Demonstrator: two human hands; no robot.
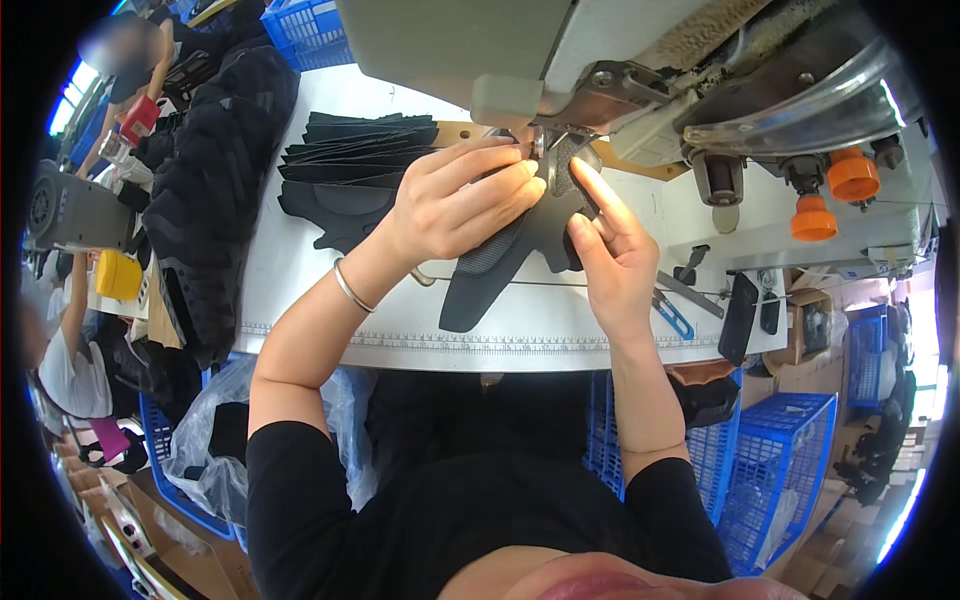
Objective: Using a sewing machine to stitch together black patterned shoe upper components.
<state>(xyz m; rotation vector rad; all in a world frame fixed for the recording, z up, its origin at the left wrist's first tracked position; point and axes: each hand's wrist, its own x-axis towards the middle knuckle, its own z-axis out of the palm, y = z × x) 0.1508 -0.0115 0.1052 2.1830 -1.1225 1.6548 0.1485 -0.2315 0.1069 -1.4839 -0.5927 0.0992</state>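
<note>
A dark, flat cut piece resembling a shoe upper (485,285), with mesh and smooth areas, lies under the presser foot of a sewing machine (560,85). My left hand (465,200), a bangle on its wrist, grips the piece with curled fingers just left of the needle area. On the right side, my right hand (617,250) holds the piece's edge between thumb and fingers, index finger stretched toward the foot. Left of my left hand, a fanned stack of similar black pieces (335,205) rests on the white table (390,345). My fingers partly hide the stitching spot.
A ruler strip (480,342) runs along the table's front edge. Blue-handled snips (672,316) and a black, phone-like slab (738,318) lie at right. Blue crates (775,470) stand below. Dark material (215,200) is heaped at left; other people work beyond it.
</note>
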